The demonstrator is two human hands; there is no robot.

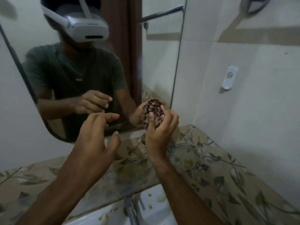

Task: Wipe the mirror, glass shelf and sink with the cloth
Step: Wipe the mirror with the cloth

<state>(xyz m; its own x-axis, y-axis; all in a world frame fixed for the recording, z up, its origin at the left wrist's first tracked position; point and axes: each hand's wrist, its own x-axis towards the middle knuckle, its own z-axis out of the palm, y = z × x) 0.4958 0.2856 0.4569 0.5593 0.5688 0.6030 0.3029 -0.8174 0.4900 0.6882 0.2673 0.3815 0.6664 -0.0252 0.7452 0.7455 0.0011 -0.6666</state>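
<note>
White-tiled bathroom wall, floral tile band [211,161] under mirror [90,65], sink [155,213] at 6 o'clock, faucet [131,208], right hand [159,132] clutching bunched patterned cloth [153,111] against mirror's lower corner, left hand [97,137] spread, empty, wall hook [228,77] at 2 o'clock

Green tee [73,69] (white headset [87,28])

One head-worn view looks forward and down, close to the mirror [90,65] above the sink [103,215]
</note>
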